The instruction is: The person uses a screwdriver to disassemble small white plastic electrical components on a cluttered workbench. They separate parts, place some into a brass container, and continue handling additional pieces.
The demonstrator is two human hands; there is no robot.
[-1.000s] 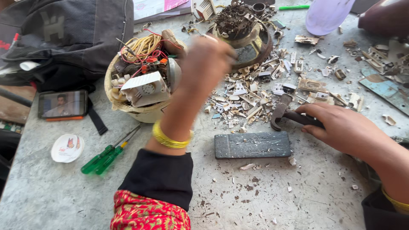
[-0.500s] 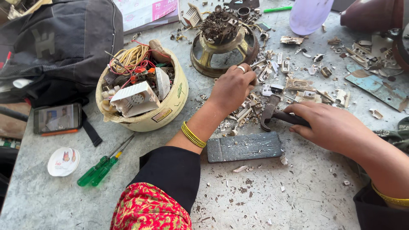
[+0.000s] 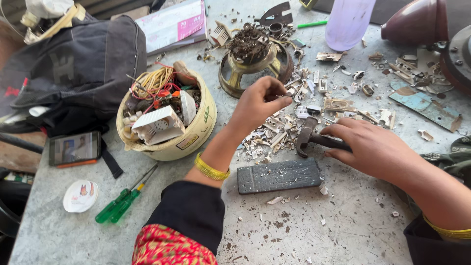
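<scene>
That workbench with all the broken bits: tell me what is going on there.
A person sits at a grey table strewn with broken plastic and metal scraps. The right hand grips a hammer, its head resting just above a dark flat block. The left hand pinches a small piece over the scrap pile. Beside it stands a cream bowl of wires and parts, with green screwdrivers nearer the table edge.

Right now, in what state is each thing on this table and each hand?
left hand: fingertips pinched over the scrap pile
right hand: closed on the hammer handle
hammer: head resting on the table
grey block: lying flat, nothing on it
helmet: upturned, filled with wires and parts
phone: screen lit
green screwdrivers: lying side by side
</scene>
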